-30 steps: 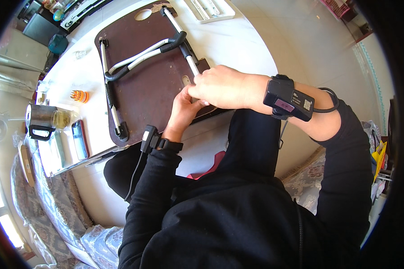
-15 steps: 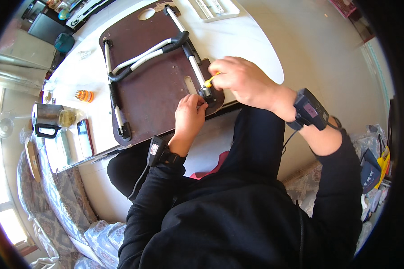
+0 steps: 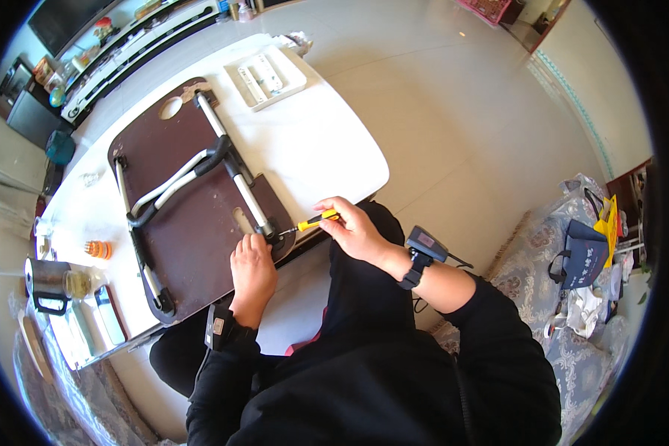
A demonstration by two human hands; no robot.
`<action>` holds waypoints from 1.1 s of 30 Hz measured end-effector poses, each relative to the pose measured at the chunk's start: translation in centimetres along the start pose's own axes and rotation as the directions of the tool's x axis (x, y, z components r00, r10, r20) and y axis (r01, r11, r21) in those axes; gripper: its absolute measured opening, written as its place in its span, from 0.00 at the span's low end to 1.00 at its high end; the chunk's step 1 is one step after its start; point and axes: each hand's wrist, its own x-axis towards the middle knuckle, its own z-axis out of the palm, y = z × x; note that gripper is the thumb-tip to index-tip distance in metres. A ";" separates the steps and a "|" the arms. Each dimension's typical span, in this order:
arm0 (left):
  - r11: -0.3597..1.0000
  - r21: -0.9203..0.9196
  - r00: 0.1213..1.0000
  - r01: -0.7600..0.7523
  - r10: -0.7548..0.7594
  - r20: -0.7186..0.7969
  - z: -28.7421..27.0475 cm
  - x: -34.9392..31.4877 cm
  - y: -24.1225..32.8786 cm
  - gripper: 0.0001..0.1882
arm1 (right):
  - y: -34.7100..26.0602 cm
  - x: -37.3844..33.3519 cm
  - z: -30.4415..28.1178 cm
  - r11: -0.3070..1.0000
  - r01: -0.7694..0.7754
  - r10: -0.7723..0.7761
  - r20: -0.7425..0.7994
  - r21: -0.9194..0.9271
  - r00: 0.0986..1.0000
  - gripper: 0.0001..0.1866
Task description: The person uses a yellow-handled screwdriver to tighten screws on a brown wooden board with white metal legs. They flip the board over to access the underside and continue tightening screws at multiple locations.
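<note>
left hand [image 3: 253, 269]: curled at brown board [image 3: 193, 256], cannot tell if gripping | right hand [image 3: 355, 232]: closed around yellow screwdriver [image 3: 317, 220]

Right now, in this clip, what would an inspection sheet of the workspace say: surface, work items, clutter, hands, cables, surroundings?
Surface: white table, rounded end, lit brightly.
Work items: brown board with white-and-black legs lying across it; yellow screwdriver, tip at the board's near right corner.
Clutter: white tray, orange round holder, metal jug, jar, phone.
Left hand: at that corner, beside the tip; whether it grips anything is hidden.
Right hand: holds the screwdriver's handle.
Cables: dark cable at the right wrist device.
Surroundings: pale floor; patterned sofa with dark bag.
</note>
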 end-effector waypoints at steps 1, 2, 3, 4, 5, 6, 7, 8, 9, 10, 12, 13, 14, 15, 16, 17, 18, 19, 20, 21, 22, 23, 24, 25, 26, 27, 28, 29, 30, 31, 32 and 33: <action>1.000 -0.003 1.000 0.018 -0.018 0.012 0.1 0.0 0.0 0.07 | -0.1 0.1 0.1 0.997 -0.036 0.036 -0.010 0.070 0.999 0.10; 0.998 -0.012 0.997 0.064 -0.064 0.043 0.2 0.0 -0.1 0.07 | -0.3 0.3 0.0 0.996 -0.049 0.046 0.031 0.073 0.998 0.09; 0.997 -0.046 0.998 0.056 -0.055 0.019 0.3 0.1 -0.3 0.08 | -0.7 0.5 0.0 0.989 -0.133 0.127 0.086 0.069 0.988 0.08; 0.990 -0.138 0.999 0.018 -0.021 -0.024 0.3 0.0 -0.5 0.08 | -1.2 0.7 0.1 0.993 -0.081 0.074 0.088 0.081 0.993 0.07; 0.974 -0.225 0.999 0.025 -0.032 -0.028 0.2 0.0 -1.0 0.09 | -1.9 0.8 0.1 0.996 -0.079 0.072 0.121 0.052 0.990 0.07; 0.956 -0.289 0.996 0.045 -0.067 -0.067 0.2 -0.2 -1.2 0.10 | -2.7 1.0 -0.1 0.999 -0.052 0.053 0.163 -0.011 0.985 0.07; 0.933 -0.351 0.994 0.083 -0.101 -0.032 0.1 -0.3 -1.6 0.12 | -3.5 1.2 -0.1 0.997 -0.042 0.056 0.220 -0.069 0.974 0.07; 0.880 -0.463 0.990 0.107 -0.136 -0.029 0.1 -0.3 -1.8 0.14 | -4.2 1.6 0.2 0.991 0.054 -0.024 0.232 -0.124 0.972 0.07; 0.871 -0.470 0.988 0.143 -0.152 0.020 0.0 -0.3 -2.1 0.15 | -4.9 2.0 0.4 0.968 0.203 -0.165 0.235 -0.149 0.958 0.09; 0.864 -0.484 0.989 0.139 -0.147 0.020 -0.1 -0.3 -2.3 0.15 | -5.5 2.4 0.7 0.941 0.279 -0.223 0.270 -0.191 0.937 0.08; 0.844 -0.516 0.986 0.148 -0.165 0.014 -0.1 -0.3 -2.3 0.14 | -6.5 3.0 1.3 0.874 0.359 -0.241 0.349 -0.328 0.906 0.07; 0.837 -0.524 0.984 0.158 -0.177 0.014 -0.1 -0.4 -2.3 0.14 | -6.8 3.3 1.6 0.828 0.403 -0.259 0.371 -0.391 0.892 0.07; 0.832 -0.532 0.983 0.159 -0.182 0.009 -0.2 -0.3 -2.3 0.13 | -7.1 3.5 1.9 0.816 0.416 -0.266 0.378 -0.402 0.887 0.07; 0.826 -0.540 0.983 0.159 -0.185 0.006 -0.2 -0.4 -2.2 0.13 | -7.2 3.7 2.1 0.804 0.427 -0.272 0.384 -0.413 0.883 0.07; 0.817 -0.553 0.981 0.165 -0.192 0.009 -0.3 -0.4 -2.1 0.12 | -7.4 3.7 2.3 0.796 0.424 -0.261 0.387 -0.433 0.884 0.07; 0.825 -0.547 0.984 0.141 -0.178 -0.015 -0.3 -0.4 -2.1 0.12 | -7.5 3.7 2.5 0.795 0.433 -0.266 0.398 -0.425 0.878 0.07; 0.830 -0.544 0.985 0.122 -0.168 -0.035 -0.2 -0.4 -2.1 0.12 | -7.5 3.7 2.6 0.797 0.429 -0.255 0.406 -0.426 0.877 0.06; 0.831 -0.544 0.985 0.118 -0.166 -0.040 -0.2 -0.5 -2.1 0.11 | -7.6 3.7 2.7 0.798 0.426 -0.246 0.415 -0.427 0.876 0.06; 0.832 -0.546 0.986 0.101 -0.157 -0.057 -0.2 -0.5 -2.1 0.11 | -7.6 3.6 2.8 0.796 0.421 -0.231 0.424 -0.436 0.876 0.06; 0.829 -0.551 0.986 0.099 -0.157 -0.059 -0.1 -0.5 -2.2 0.12 | -7.6 3.6 2.9 0.785 0.428 -0.231 0.430 -0.447 0.873 0.06; 0.826 -0.555 0.986 0.096 -0.156 -0.061 -0.1 -0.5 -2.2 0.12 | -7.7 3.6 2.9 0.778 0.433 -0.229 0.437 -0.455 0.870 0.06; 0.819 -0.563 0.986 0.108 -0.161 -0.047 0.0 -0.5 -2.2 0.12 | -7.7 3.7 3.0 0.771 0.437 -0.225 0.444 -0.464 0.868 0.06; 0.824 -0.556 0.985 0.110 -0.164 -0.049 0.0 -0.5 -2.3 0.11 | -7.8 3.8 3.0 0.750 0.450 -0.226 0.453 -0.484 0.863 0.05; 0.828 -0.554 0.986 0.089 -0.154 -0.071 0.1 -0.5 -2.3 0.11 | -7.8 3.8 3.0 0.748 0.451 -0.221 0.457 -0.487 0.861 0.05; 0.827 -0.556 0.986 0.084 -0.151 -0.075 0.1 -0.6 -2.3 0.11 | -7.9 3.9 3.0 0.746 0.451 -0.217 0.462 -0.490 0.860 0.05; 0.822 -0.563 0.986 0.083 -0.151 -0.075 0.1 -0.6 -2.3 0.11 | -8.0 3.9 3.0 0.743 0.452 -0.213 0.466 -0.494 0.859 0.05; 0.827 -0.557 0.986 0.074 -0.144 -0.083 0.1 -0.6 -2.2 0.11 | -8.0 4.0 3.1 0.738 0.461 -0.221 0.469 -0.493 0.855 0.05; 0.828 -0.556 0.986 0.068 -0.140 -0.088 0.1 -0.7 -2.2 0.11 | -8.1 4.0 3.1 0.733 0.470 -0.229 0.472 -0.492 0.851 0.05; 0.830 -0.555 0.986 0.062 -0.136 -0.093 0.1 -0.7 -2.3 0.11 | -8.2 4.1 3.1 0.729 0.479 -0.238 0.475 -0.489 0.847 0.05; 0.828 -0.558 0.987 0.058 -0.133 -0.095 0.1 -0.7 -2.3 0.11 | -8.3 4.2 3.2 0.710 0.492 -0.233 0.492 -0.504 0.839 0.05; 0.826 -0.560 0.987 0.054 -0.131 -0.097 0.2 -0.7 -2.3 0.11 | -8.5 4.3 3.2 0.693 0.504 -0.226 0.508 -0.515 0.831 0.05; 0.823 -0.566 0.987 0.059 -0.133 -0.090 0.2 -0.7 -2.4 0.11 | -8.7 4.4 3.3 0.676 0.516 -0.220 0.525 -0.526 0.822 0.05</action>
